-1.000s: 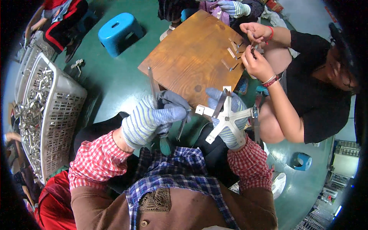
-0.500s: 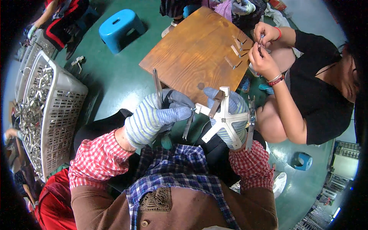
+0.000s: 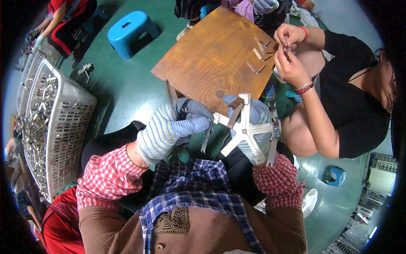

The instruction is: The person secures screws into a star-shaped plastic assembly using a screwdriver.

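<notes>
My left hand [image 3: 163, 131], in a striped knit glove, is closed, with thumb and fingers pinched on a narrow metal strip [image 3: 205, 142] that hangs down. The pinch meets the end of one arm of a white star-shaped metal bracket [image 3: 244, 130]. A slim metal rod [image 3: 170, 95] sticks up out of the left fist; its lower part is hidden. My right hand [image 3: 261, 116], gloved likewise, is wrapped round the bracket from behind, its fingers partly covered. Metal strips hang from other arms of the bracket, one [image 3: 272, 146] on the right side.
Ahead stands a wooden table [image 3: 198, 59] with small strips and bolts [image 3: 257, 54] at its right edge. A white basket [image 3: 72, 106] full of metal pieces is at left. A blue stool [image 3: 131, 31] stands beyond. A co-worker [image 3: 355, 97] at right handles a small part.
Both my hands and the bracket have shifted very slightly left, the left hand still pinching at the arm's end. The co-worker's fingers have moved a little.
</notes>
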Tool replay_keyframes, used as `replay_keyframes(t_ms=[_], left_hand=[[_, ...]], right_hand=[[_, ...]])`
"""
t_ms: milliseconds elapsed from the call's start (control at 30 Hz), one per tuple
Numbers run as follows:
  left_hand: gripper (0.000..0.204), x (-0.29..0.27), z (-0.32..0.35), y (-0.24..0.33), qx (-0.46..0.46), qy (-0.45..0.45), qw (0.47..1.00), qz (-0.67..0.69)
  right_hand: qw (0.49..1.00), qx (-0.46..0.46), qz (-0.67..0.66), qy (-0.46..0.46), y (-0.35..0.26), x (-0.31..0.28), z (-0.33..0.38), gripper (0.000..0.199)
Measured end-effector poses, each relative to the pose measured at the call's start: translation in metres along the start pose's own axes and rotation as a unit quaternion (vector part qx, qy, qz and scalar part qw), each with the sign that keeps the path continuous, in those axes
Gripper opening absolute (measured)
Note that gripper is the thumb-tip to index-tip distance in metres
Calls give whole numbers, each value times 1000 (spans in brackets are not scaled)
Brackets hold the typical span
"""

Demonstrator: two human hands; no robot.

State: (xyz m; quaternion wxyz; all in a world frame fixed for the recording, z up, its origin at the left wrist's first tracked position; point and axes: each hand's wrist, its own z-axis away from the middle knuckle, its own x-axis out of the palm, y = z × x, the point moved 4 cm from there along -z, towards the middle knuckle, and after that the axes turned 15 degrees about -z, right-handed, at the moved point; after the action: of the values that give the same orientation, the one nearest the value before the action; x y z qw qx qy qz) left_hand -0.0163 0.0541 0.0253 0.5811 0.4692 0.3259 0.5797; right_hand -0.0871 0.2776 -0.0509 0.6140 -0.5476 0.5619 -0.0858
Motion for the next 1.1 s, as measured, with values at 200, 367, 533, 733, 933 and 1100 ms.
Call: replay_keyframes(t_ms=[200, 367, 533, 733, 933, 1100], left_hand=[[21, 0, 1, -1, -1, 1, 1000, -12], [20, 0, -1, -3, -1, 10, 1000, -3], [17, -1, 3, -2, -6, 16, 998, -63], [18, -4, 5, 1, -38, -30, 993, -112], [23, -8, 3, 0, -8, -58, 985, -163], [22, -12, 1, -2, 11, -78, 971, -225]], right_hand=[[985, 76, -150, 27, 8, 2, 3, 34], [951, 137, -272, 51, 12, 2, 7, 36], [990, 75, -116, 21, -19, -11, -15, 33], [968, -207, -112, 87, -32, -20, -22, 33], [697, 206, -686, 10, -3, 14, 7, 27], [625, 225, -742, -92, -50, 11, -4, 47]])
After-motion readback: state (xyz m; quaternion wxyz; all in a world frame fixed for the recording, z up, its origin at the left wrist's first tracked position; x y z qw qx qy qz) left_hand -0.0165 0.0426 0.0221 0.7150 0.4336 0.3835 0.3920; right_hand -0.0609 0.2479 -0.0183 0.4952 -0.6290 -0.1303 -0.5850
